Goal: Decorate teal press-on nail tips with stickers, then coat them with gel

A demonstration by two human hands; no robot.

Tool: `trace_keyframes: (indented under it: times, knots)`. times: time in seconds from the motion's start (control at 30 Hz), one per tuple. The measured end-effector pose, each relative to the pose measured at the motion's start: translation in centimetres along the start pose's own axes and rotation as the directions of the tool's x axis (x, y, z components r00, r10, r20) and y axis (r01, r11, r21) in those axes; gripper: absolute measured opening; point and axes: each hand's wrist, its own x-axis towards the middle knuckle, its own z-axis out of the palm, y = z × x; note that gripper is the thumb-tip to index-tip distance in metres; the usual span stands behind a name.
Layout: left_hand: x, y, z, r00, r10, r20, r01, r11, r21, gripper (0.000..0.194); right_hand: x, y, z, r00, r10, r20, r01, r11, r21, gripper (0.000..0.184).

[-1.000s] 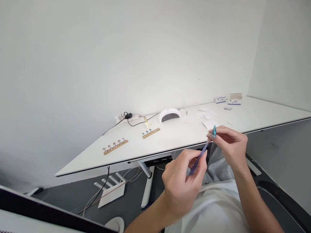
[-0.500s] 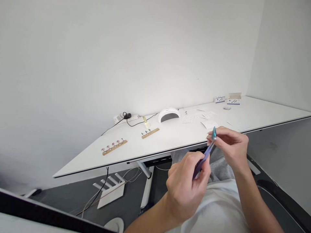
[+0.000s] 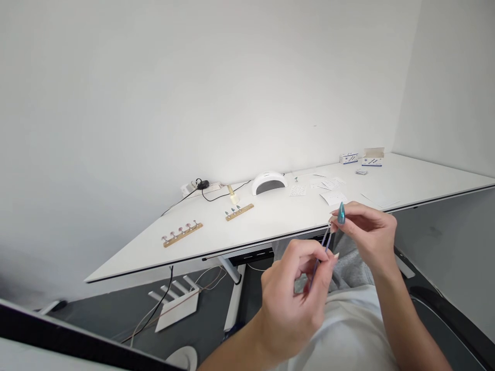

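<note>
My left hand (image 3: 296, 296) is closed around purple tweezers (image 3: 316, 265), pinching them between thumb and fingers. Their two slim arms show edge-on and point up toward my right hand (image 3: 367, 232). That hand is closed too, and its fingertips hold a shiny teal false nail (image 3: 341, 213) with its pointed end up. The tweezer tips lie just left of and below the nail, near my right fingertips. Whether they grip anything small, I cannot tell.
The white table (image 3: 270, 221) carries a wooden strip with teal nails (image 3: 240, 212), a wooden strip with several pinkish stands (image 3: 183, 235), a small bottle (image 3: 233, 196), a white nail lamp (image 3: 269, 183), sticker sheets (image 3: 298, 190) and small boxes (image 3: 372, 158). A router (image 3: 178, 309) lies below.
The tweezers first met the nail's lower end, then drew back slightly left and rolled edge-on in my left hand. The teal nail has turned a little in my right fingers.
</note>
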Motion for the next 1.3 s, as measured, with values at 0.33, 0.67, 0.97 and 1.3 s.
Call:
trace_keyframes:
  times: [0.33, 0.67, 0.97, 1.3]
  knots:
    - [0.28, 0.4, -0.52, 0.929, -0.269, 0.255, 0.357, 0.837, -0.415, 0.008, -0.1, -0.17, -0.06, 1.0, 0.008, -0.022, -0.009, 1.0, -0.022, 0.012]
    - [0.27, 0.02, -0.54, 0.931, -0.27, 0.244, 0.352, 0.84, -0.412, 0.007, -0.09, -0.06, -0.1, 1.0, 0.001, 0.006, -0.001, 1.0, 0.009, 0.02]
    - [0.03, -0.09, -0.14, 0.936, -0.289, 0.203, 0.34, 0.891, -0.3, 0.006, -0.03, -0.22, 0.03, 1.0, -0.007, 0.006, 0.007, 1.0, 0.022, 0.02]
    - [0.0, -0.09, 0.1, 0.875, -0.409, 0.26, 0.478, 0.819, -0.318, 0.015, -0.07, -0.47, 0.03, 0.996, -0.086, 0.033, 0.086, 0.996, 0.0, 0.024]
